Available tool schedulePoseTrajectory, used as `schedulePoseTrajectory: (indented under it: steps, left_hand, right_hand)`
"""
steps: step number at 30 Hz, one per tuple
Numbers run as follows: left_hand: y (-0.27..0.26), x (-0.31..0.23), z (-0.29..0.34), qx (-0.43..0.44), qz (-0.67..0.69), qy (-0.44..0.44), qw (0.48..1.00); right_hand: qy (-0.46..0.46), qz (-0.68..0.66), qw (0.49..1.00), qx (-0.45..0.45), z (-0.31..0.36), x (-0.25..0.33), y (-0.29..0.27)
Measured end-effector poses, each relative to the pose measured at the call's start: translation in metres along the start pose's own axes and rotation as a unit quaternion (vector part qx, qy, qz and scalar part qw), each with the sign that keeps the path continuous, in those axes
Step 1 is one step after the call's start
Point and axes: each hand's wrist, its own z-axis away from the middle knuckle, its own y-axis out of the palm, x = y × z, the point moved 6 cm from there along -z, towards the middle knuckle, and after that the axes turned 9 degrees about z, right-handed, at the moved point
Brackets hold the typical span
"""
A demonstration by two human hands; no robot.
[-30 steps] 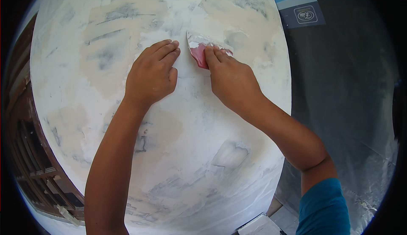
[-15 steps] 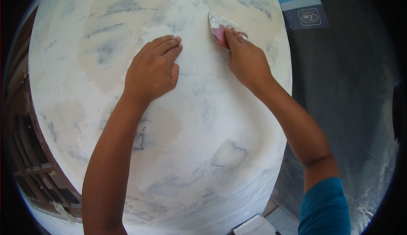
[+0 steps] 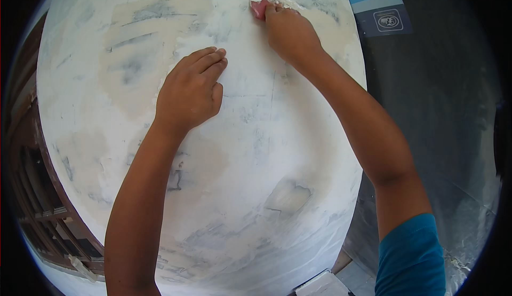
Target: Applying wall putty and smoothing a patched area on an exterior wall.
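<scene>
In my right hand point(image 3: 290, 32) is a pinkish-red putty scraper point(image 3: 260, 9), its edge smeared with white putty and set against the upper part of a patchy white wall point(image 3: 250, 157). The fingers wrap over the scraper and hide part of it. Lower and to the left, my left hand point(image 3: 189, 88) rests at the wall with its fingers stretched out side by side and the thumb apart. Nothing shows in it. Beige damp-looking patches and grey marks spread over the wall around both hands.
A brown-framed window with bars point(image 3: 50, 205) borders the wall at the left. Dark sheeting point(image 3: 432, 120) with a blue printed panel point(image 3: 381, 16) hangs at the right. A white putty-smeared tray or board point(image 3: 322, 285) lies low at the bottom edge.
My right hand has moved up and slightly left along the wall with the scraper. My left hand stays almost in the same place.
</scene>
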Motion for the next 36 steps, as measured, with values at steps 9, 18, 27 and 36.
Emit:
schedulePoseTrajectory:
  steps: [9, 18, 27, 36]
  left_hand:
    - [-0.003, 0.004, 0.004, 0.001, -0.009, -0.003, 1.0]
    - [-0.003, 0.009, 0.004, 0.004, -0.01, -0.007, 1.0]
    - [0.0, 0.001, 0.0, -0.001, 0.0, -0.004, 1.0]
    - [-0.006, 0.011, 0.011, 0.008, -0.02, -0.013, 1.0]
  right_hand:
    - [0.064, -0.076, 0.995, -0.029, 0.006, -0.025, -0.072]
    - [-0.033, -0.067, 0.996, -0.042, 0.04, 0.036, -0.019]
    - [0.076, -0.041, 0.995, -0.04, -0.035, -0.064, -0.034]
    - [-0.013, -0.126, 0.992, 0.026, 0.089, 0.043, -0.072]
